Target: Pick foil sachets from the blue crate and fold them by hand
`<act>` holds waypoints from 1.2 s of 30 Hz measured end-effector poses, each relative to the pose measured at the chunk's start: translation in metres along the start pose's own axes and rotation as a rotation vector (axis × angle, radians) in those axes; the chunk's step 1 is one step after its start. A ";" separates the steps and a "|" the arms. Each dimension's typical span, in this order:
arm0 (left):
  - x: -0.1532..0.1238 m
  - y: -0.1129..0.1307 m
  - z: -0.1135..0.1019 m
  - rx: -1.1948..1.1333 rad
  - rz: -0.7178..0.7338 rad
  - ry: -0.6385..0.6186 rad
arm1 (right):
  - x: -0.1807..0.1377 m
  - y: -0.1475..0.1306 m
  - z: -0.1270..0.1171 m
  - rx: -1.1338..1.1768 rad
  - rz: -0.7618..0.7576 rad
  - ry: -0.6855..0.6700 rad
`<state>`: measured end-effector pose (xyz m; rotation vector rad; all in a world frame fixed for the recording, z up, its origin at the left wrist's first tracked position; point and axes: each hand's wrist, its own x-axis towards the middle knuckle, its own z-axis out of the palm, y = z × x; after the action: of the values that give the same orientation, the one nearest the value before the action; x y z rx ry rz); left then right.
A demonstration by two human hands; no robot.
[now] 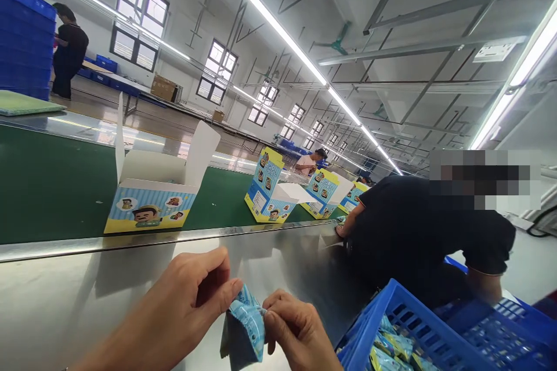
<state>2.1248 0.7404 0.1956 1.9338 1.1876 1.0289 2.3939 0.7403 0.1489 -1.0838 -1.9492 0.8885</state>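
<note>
Between my two hands, above the steel worktop [143,278], is a small blue foil packet [248,324]. My left hand [195,295] pinches its upper left edge between thumb and forefinger. On its right edge my right hand [296,324] also has a pinch grip, with the fingers curled. The packet hangs tilted, and its lower end runs near the bottom of the view. Beyond my left hand an open display box [150,207] with blue stripes and a cartoon face stands on the green conveyor belt [52,185], its white flaps raised.
More display boxes [267,188] stand along the belt to the right. A blue crate [391,301] with several packets is at lower right. A co-worker in a dark shirt [404,232] leans over the worktop beyond it. Stacked blue crates [26,40] rise at far left.
</note>
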 end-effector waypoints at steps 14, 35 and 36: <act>-0.001 0.018 0.010 0.031 -0.002 0.030 | -0.006 0.019 -0.012 -0.172 0.038 -0.204; 0.015 0.029 0.032 -0.219 0.064 -0.030 | 0.111 0.039 -0.190 -0.258 0.169 0.425; 0.015 0.029 0.033 -0.220 0.059 -0.025 | 0.141 0.038 -0.203 -0.253 0.185 0.477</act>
<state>2.1695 0.7388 0.2076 1.8127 0.9655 1.1139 2.5248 0.9249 0.2553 -1.4871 -1.6028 0.4235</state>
